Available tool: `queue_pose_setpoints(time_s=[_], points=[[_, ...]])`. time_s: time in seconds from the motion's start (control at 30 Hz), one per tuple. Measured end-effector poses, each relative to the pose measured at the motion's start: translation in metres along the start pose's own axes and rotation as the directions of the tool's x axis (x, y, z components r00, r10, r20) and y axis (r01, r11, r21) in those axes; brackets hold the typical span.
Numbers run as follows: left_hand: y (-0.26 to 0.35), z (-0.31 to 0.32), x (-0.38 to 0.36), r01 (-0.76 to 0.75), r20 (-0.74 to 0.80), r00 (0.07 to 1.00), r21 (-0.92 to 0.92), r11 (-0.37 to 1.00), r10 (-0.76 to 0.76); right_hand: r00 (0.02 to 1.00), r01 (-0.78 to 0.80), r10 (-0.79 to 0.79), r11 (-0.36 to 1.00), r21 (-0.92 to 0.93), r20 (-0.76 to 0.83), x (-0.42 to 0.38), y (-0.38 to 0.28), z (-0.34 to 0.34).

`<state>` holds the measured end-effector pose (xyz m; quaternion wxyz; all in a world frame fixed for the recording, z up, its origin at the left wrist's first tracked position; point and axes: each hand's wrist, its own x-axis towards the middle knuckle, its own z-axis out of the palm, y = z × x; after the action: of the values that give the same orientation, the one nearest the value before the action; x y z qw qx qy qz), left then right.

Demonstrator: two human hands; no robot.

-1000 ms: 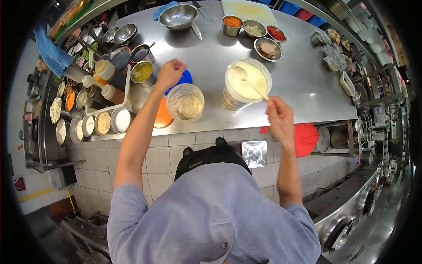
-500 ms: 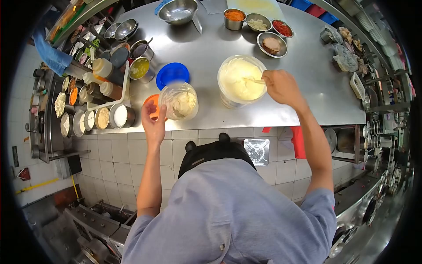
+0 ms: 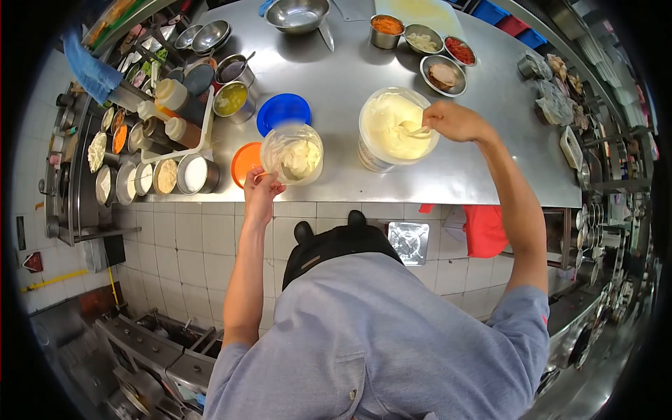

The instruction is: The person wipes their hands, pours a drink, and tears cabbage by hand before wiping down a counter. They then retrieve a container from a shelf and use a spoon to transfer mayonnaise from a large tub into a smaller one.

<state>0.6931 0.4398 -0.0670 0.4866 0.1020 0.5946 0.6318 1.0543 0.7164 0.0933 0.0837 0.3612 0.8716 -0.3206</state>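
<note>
My right hand (image 3: 458, 122) is closed around the handle of a pale spoon (image 3: 416, 131). The spoon's other end sits in thick cream-coloured paste inside a large white tub (image 3: 371, 157). My left hand (image 3: 262, 192) has its fingers drawn together at the lower left side of a small clear plastic tub (image 3: 318, 155), which holds some of a similar pale paste. Part of those fingers is hidden against the tub. An orange lid (image 3: 244, 164) lies just beyond the left hand, and a blue lid (image 3: 283, 112) rests behind the small tub.
Bowls of shredded orange food (image 3: 387, 26), pale pieces (image 3: 424, 39), red strips (image 3: 460, 51) and a meat-like piece (image 3: 442, 75) stand at the back right. Sauce bottles (image 3: 183, 131) and several metal pots (image 3: 197, 173) fill the left side. A knife (image 3: 326, 36) lies beside a steel bowl (image 3: 297, 15).
My left hand has gone from spread fingers to fingers drawn in, lower on the small tub's side. My right hand still holds the spoon in the large tub. The whole view has shifted slightly.
</note>
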Motion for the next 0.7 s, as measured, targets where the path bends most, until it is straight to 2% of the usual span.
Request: queue_pose_setpoints(time_s=[0.2, 0.3, 0.4, 0.5, 0.7], points=[[0.005, 0.014, -0.014, -0.123, 0.047, 0.992, 0.147, 0.982, 0.117, 0.984, -0.142, 0.128, 0.983, 0.116, 0.125, -0.001, -0.003, -0.012], [0.013, 0.02, -0.023, -0.112, 0.056, 0.993, 0.136, 0.984, 0.105, 1.0, 0.009, -0.009, 0.999, -0.036, 0.008, 0.011, 0.016, 0.004], [0.018, 0.02, -0.033, -0.114, 0.097, 0.99, 0.126, 0.985, 0.102, 0.973, -0.229, 0.225, 0.948, 0.22, 0.046, 0.005, 0.013, 0.0], [0.023, 0.022, -0.043, -0.109, 0.108, 0.99, 0.136, 0.985, 0.095, 0.87, -0.489, 0.465, 0.857, 0.163, 0.163, -0.016, -0.022, -0.027], [0.027, 0.03, -0.057, -0.11, 0.149, 0.984, 0.092, 0.99, 0.096, 0.856, -0.498, 0.499, 0.731, 0.467, 0.134, -0.045, 0.003, -0.021]])
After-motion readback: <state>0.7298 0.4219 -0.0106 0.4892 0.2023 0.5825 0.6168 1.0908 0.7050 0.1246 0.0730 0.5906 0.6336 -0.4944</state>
